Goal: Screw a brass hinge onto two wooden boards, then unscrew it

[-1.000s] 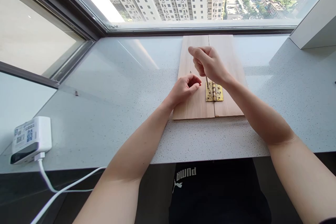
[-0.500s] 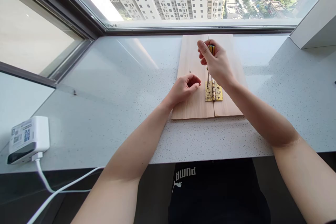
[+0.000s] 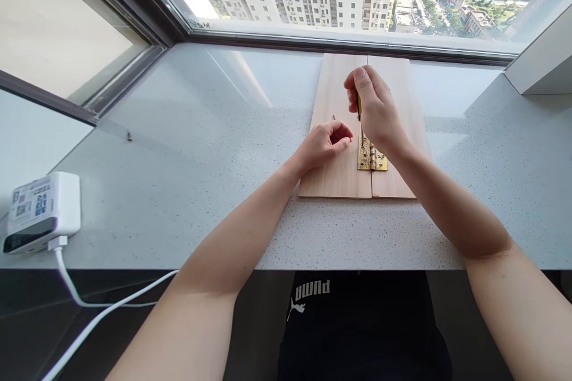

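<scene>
My right hand (image 3: 378, 104) is wrapped round a screwdriver with a yellow and dark handle (image 3: 358, 106). Its shaft points down to the left leaf of a brass hinge (image 3: 365, 158), which lies across the seam between two pale wooden boards (image 3: 333, 181). My left hand (image 3: 325, 144) rests on the left board beside the hinge, its fingers curled and thumb and fingertips brought together. Whether anything is pinched there I cannot make out. A small thin dark piece, perhaps a screw (image 3: 333, 117), shows just behind the left hand.
The boards lie on a speckled white windowsill counter (image 3: 201, 190) against the window frame. At the left stands a white device (image 3: 49, 208) with a white cable (image 3: 67, 286) hanging over the edge. A small dark bit (image 3: 129, 137) lies on the counter. A white box-like block (image 3: 545, 59) stands right.
The whole view has shifted slightly, so boards and hands appear further right. My right hand has turned on the screwdriver, hiding more of the handle. My left hand keeps its place on the board.
</scene>
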Tool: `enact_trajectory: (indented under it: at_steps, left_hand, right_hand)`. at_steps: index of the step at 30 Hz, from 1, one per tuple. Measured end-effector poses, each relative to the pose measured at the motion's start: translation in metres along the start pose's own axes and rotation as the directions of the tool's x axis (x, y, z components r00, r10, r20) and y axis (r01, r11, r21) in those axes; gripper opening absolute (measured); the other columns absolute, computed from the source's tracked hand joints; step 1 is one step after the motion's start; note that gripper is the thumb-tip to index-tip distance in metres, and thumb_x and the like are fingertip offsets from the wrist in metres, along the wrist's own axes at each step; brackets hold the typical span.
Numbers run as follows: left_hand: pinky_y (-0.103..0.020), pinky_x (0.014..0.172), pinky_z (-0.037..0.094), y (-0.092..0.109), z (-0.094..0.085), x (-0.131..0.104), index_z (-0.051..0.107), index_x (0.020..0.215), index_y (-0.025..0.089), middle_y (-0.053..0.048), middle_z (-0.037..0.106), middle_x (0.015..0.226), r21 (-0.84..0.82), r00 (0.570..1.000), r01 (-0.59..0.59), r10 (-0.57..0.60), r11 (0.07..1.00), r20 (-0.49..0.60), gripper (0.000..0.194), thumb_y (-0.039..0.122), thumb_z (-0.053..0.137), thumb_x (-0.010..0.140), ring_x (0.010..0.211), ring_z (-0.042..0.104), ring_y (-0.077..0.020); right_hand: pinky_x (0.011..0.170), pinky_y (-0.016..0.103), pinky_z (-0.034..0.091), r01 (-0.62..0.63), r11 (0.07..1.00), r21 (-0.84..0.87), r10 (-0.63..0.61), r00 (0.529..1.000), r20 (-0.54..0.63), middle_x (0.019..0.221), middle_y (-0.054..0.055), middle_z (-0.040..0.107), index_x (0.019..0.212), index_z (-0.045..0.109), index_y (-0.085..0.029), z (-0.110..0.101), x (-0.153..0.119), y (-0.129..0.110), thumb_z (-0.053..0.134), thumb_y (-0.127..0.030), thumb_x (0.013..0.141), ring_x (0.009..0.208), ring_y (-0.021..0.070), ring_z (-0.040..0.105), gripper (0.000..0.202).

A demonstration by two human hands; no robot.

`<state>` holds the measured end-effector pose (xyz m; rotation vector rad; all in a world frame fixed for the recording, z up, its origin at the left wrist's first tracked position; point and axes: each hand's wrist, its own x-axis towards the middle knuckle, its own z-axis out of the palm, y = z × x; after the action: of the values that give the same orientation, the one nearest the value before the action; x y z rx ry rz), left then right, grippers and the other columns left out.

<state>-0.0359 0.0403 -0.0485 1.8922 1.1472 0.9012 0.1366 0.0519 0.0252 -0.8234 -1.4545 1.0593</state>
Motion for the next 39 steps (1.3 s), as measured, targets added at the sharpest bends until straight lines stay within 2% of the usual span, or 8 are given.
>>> enact_trajectory:
  at_steps: [5, 9, 12, 18, 26, 30, 34, 39]
  left_hand:
    - [-0.039, 0.085, 0.06, 0.0, 0.0, 0.0, 0.077, 0.102, 0.021, -0.008, 0.081, 0.098, -0.005, 1.0, 0.004, -0.003, 1.0, 0.008, 0.02, 0.038, 0.073, 0.093, 0.09, 0.073, -0.0243]
    - [-0.041, 0.086, 0.061, 0.001, -0.002, -0.001, 0.078, 0.105, 0.021, -0.009, 0.083, 0.103, 0.031, 1.0, 0.019, -0.019, 0.999, 0.003, 0.025, 0.042, 0.073, 0.092, 0.092, 0.074, -0.0255]
    - [-0.041, 0.088, 0.061, 0.0, -0.003, -0.001, 0.079, 0.105, 0.021, -0.01, 0.084, 0.104, 0.04, 1.0, 0.027, -0.027, 0.999, 0.005, 0.028, 0.045, 0.073, 0.091, 0.096, 0.076, -0.0273]
    - [-0.041, 0.088, 0.062, -0.001, -0.005, -0.001, 0.08, 0.106, 0.021, -0.01, 0.085, 0.105, 0.043, 0.999, 0.04, -0.04, 0.998, 0.0, 0.029, 0.045, 0.075, 0.09, 0.099, 0.077, -0.0282]
    - [-0.041, 0.09, 0.062, -0.001, -0.004, -0.002, 0.079, 0.106, 0.022, -0.009, 0.085, 0.106, 0.022, 1.0, 0.031, -0.031, 0.999, 0.005, 0.026, 0.042, 0.074, 0.09, 0.101, 0.078, -0.028]
    - [-0.041, 0.089, 0.062, -0.001, -0.003, -0.002, 0.077, 0.104, 0.021, -0.009, 0.084, 0.104, 0.015, 1.0, 0.023, -0.023, 1.0, 0.003, 0.026, 0.043, 0.074, 0.09, 0.096, 0.077, -0.0269]
    - [-0.042, 0.091, 0.062, -0.001, -0.003, -0.001, 0.077, 0.104, 0.021, -0.009, 0.084, 0.105, 0.027, 1.0, 0.025, -0.025, 0.999, 0.0, 0.028, 0.045, 0.074, 0.09, 0.095, 0.076, -0.0274]
    - [-0.041, 0.089, 0.063, -0.002, -0.003, 0.0, 0.079, 0.105, 0.021, -0.01, 0.084, 0.105, 0.033, 1.0, 0.028, -0.028, 0.999, 0.001, 0.029, 0.046, 0.074, 0.09, 0.096, 0.076, -0.0268]
  right_hand:
    - [0.062, 0.034, 0.04, 0.036, 0.999, 0.004, -0.035, 0.995, -0.09, 0.077, -0.002, 0.037, 0.075, 0.037, -0.03, 0.007, 0.002, 0.002, 0.045, -0.092, 0.116, 0.068, 0.0163, 0.036, 0.075]
    - [0.053, 0.033, 0.023, -0.093, 0.988, 0.121, 0.066, 0.975, 0.21, 0.067, -0.005, 0.023, 0.066, 0.026, -0.031, -0.009, 0.013, -0.001, 0.059, -0.089, 0.113, 0.06, 0.0141, 0.021, 0.082]
    - [0.053, 0.034, 0.028, -0.17, 0.966, 0.196, 0.09, 0.929, 0.36, 0.066, -0.006, 0.028, 0.067, 0.037, -0.03, -0.028, 0.02, -0.002, 0.061, -0.082, 0.116, 0.06, 0.0141, 0.023, 0.075]
    - [0.082, 0.029, 0.056, -0.152, 0.972, 0.178, 0.128, 0.982, 0.142, 0.087, -0.001, 0.065, 0.086, 0.063, -0.026, -0.038, 0.024, -0.002, 0.079, -0.065, 0.115, 0.08, 0.014, 0.064, 0.052]
    - [0.069, 0.03, 0.046, 0.008, 0.996, 0.09, -0.002, 0.998, -0.066, 0.078, -0.002, 0.044, 0.079, 0.047, -0.028, 0.004, 0.001, -0.009, 0.049, -0.075, 0.125, 0.071, 0.0156, 0.042, 0.065]
    - [0.058, 0.034, 0.03, -0.029, 0.994, 0.106, 0.019, 0.995, 0.096, 0.071, -0.004, 0.026, 0.067, 0.027, -0.03, 0.008, 0.0, -0.012, 0.054, -0.082, 0.118, 0.064, 0.0149, 0.025, 0.078]
    - [0.056, 0.035, 0.025, -0.103, 0.988, 0.119, 0.052, 0.928, 0.369, 0.066, -0.006, 0.024, 0.064, 0.028, -0.031, -0.007, 0.012, -0.009, 0.061, -0.082, 0.114, 0.063, 0.0139, 0.019, 0.079]
    - [0.07, 0.031, 0.048, -0.089, 0.987, 0.134, 0.051, 0.963, 0.265, 0.076, -0.004, 0.049, 0.084, 0.05, -0.029, -0.022, 0.018, -0.003, 0.06, -0.061, 0.123, 0.071, 0.0154, 0.046, 0.052]
